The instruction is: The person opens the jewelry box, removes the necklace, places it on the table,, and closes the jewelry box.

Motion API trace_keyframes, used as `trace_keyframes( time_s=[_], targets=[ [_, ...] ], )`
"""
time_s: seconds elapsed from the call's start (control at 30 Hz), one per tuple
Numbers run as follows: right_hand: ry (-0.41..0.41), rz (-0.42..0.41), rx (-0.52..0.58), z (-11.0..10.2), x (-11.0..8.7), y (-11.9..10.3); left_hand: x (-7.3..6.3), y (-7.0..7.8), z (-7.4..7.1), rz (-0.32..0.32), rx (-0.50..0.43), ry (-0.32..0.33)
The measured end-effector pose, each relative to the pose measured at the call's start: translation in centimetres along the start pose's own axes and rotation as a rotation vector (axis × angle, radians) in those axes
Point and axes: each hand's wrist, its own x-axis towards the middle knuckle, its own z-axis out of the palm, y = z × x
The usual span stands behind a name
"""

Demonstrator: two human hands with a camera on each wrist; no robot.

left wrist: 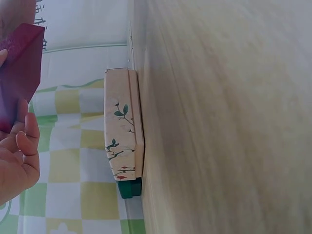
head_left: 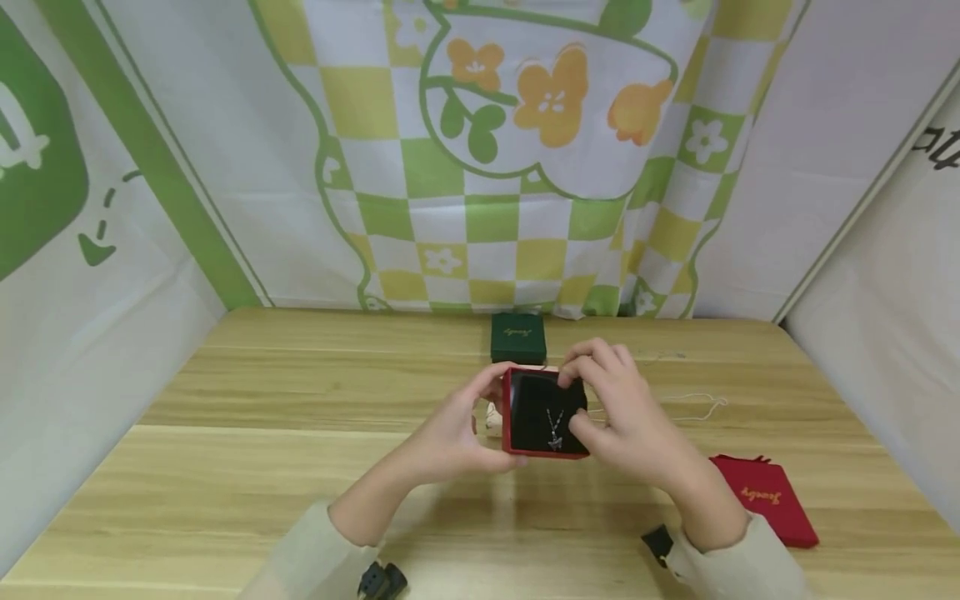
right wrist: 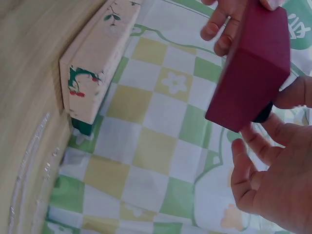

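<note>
In the head view my left hand (head_left: 457, 437) grips a small red jewelry box (head_left: 507, 417) by its left side, fingers at the far edge and thumb along the near edge. The box is held above the table, its open top towards me. A black padded insert (head_left: 528, 412) fills it and carries a silver necklace (head_left: 555, 442) with a small pendant. My right hand (head_left: 630, 417) pinches the insert at its right side, thumb and fingers curled over that edge. In the right wrist view a black corner (right wrist: 263, 113) of the insert shows between thumb and fingers, beyond the box's red outside (right wrist: 251, 68).
Behind the hands stands a cream floral box (left wrist: 119, 126), mostly hidden in the head view. A green jewelry box (head_left: 517, 337) sits at the table's back edge. Silver chains (head_left: 701, 400) lie to the right. A red piece with gold lettering (head_left: 772, 500) rests beside my right forearm.
</note>
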Motion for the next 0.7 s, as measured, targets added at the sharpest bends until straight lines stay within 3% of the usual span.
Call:
trace_keyframes(
  time_s=[0.1,0.7],
  targets=[
    [0.031,-0.039,0.010,-0.2,0.0,0.2,0.0,-0.1,0.0,0.009,0.001,-0.001],
    [-0.059,-0.064,0.185,-1.2,-0.2,1.4,-0.1,-0.1,-0.1,-0.009,0.040,0.014]
  ],
)
